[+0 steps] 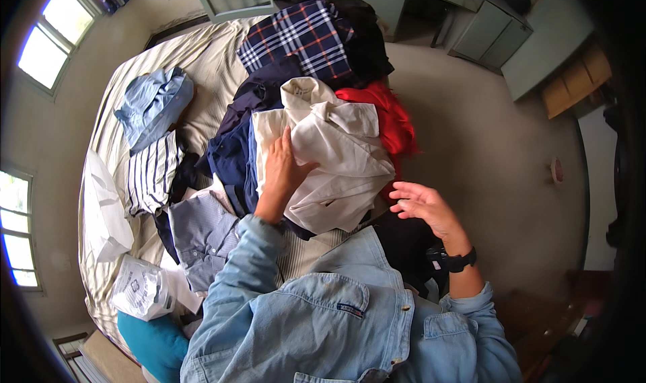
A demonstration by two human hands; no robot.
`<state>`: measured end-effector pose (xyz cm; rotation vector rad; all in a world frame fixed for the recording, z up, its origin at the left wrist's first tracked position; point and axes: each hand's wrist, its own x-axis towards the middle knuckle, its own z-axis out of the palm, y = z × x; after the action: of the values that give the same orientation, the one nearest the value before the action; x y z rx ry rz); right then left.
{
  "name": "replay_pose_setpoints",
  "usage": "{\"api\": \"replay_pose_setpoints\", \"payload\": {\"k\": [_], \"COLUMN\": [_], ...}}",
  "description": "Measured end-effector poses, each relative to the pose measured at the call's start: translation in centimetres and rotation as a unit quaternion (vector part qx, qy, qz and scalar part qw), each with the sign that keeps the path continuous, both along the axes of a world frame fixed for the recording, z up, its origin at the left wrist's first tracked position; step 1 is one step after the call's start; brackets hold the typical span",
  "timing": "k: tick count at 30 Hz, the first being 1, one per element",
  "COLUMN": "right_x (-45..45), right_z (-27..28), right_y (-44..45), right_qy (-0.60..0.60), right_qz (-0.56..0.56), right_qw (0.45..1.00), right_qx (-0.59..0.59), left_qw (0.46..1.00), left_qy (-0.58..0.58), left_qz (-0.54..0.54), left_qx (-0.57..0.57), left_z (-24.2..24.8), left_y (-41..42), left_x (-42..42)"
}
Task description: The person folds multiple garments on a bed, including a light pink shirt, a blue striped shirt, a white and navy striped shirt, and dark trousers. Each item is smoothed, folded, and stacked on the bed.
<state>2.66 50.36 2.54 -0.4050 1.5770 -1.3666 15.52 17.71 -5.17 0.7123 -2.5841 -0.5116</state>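
Observation:
A white cotton garment (pixel 333 151) with a collar lies partly folded on a heap of clothes before me. My left hand (pixel 286 163) rests on its left side, fingers pointing away from me and thumb spread. My right hand (pixel 424 206) hovers off the garment's right edge, fingers apart, holding nothing. Navy cloth (pixel 229 153) shows beneath the garment's left side. Red fabric (pixel 383 115) spreads out from under its right side. A navy plaid cloth (pixel 303 40) lies just beyond it.
The bed's striped sheet (pixel 212 45) bears more clothes: a light blue shirt (pixel 154 105), a striped top (pixel 154 173) and a grey-blue shirt (pixel 204 236). Plastic packaging (pixel 141 287) and a teal cushion-like item (pixel 151 340) lie at the near left. Cabinets (pixel 484 35) stand across the floor (pixel 484 146).

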Motion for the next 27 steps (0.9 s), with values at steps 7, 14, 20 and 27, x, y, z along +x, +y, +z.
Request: {"api": "replay_pose_setpoints", "payload": {"k": [7, 14, 20, 27], "right_x": [1.1, 1.2, 2.6, 2.2], "right_z": [-2.7, -5.9, -6.7, -7.6], "right_y": [2.5, 1.1, -3.0, -5.4], "right_qy": [0.002, 0.186, 0.245, 0.455], "right_qz": [0.032, 0.038, 0.078, 0.099], "right_qw": [0.999, 0.978, 0.965, 0.885], "right_qx": [0.006, 0.088, 0.052, 0.032], "left_qw": [0.993, 0.916, 0.917, 0.983], "left_qy": [-0.008, 0.094, 0.039, 0.071], "left_qz": [-0.059, -0.119, -0.028, 0.159], "left_qx": [0.104, 0.372, 0.396, -0.065], "left_z": [-0.4, 1.0, 5.1, -1.5], "left_y": [4.0, 6.8, -3.5, -6.9], "left_x": [-2.1, 1.0, -1.5, 0.1]}}
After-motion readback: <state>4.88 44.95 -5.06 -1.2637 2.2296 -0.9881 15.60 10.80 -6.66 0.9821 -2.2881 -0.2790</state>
